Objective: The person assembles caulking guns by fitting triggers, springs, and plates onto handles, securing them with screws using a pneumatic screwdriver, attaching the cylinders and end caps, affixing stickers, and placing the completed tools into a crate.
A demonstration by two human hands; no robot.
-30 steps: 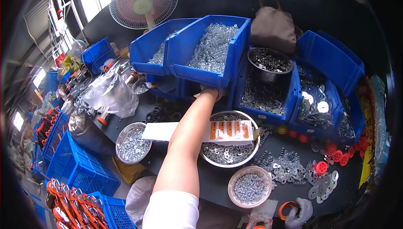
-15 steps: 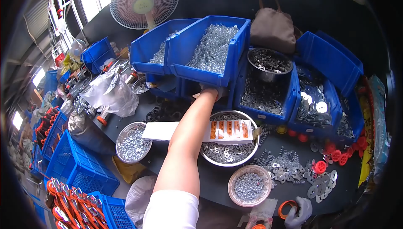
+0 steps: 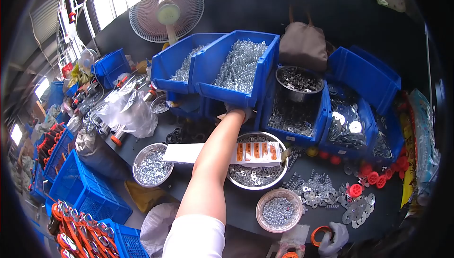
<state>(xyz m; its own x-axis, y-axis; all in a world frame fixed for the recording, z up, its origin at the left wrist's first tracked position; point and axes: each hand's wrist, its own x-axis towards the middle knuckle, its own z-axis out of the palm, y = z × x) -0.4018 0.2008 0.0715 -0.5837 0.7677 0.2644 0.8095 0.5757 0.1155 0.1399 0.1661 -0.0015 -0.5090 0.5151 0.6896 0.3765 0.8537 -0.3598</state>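
My left arm stretches forward over the bench. My left hand [image 3: 240, 111] reaches into a dark opening under the upper blue bin [image 3: 227, 93]; its fingers are hidden. That bin is heaped with small shiny metal parts [image 3: 242, 64]. Under my forearm, a white sheet with orange labels [image 3: 255, 152] lies across a steel bowl of washers [image 3: 257, 175]. At the bottom right, my gloved right hand [image 3: 335, 239] is closed on the edge of an orange plastic ring [image 3: 321, 235]. Near it stands a pinkish bowl of small metal pieces [image 3: 279, 212].
Blue bins of flat metal parts [image 3: 347, 120] stand at right, with springs [image 3: 314, 187], metal discs [image 3: 358, 210] and red plastic wheels [image 3: 354, 191] loose before them. Another bowl [image 3: 152, 165] sits left of my arm. A fan [image 3: 168, 12] stands behind; blue crates [image 3: 85, 187] are at left.
The view has shifted slightly, so the bins and fan appear lower. My left hand stays under the upper bin, and my right hand still holds the orange ring.
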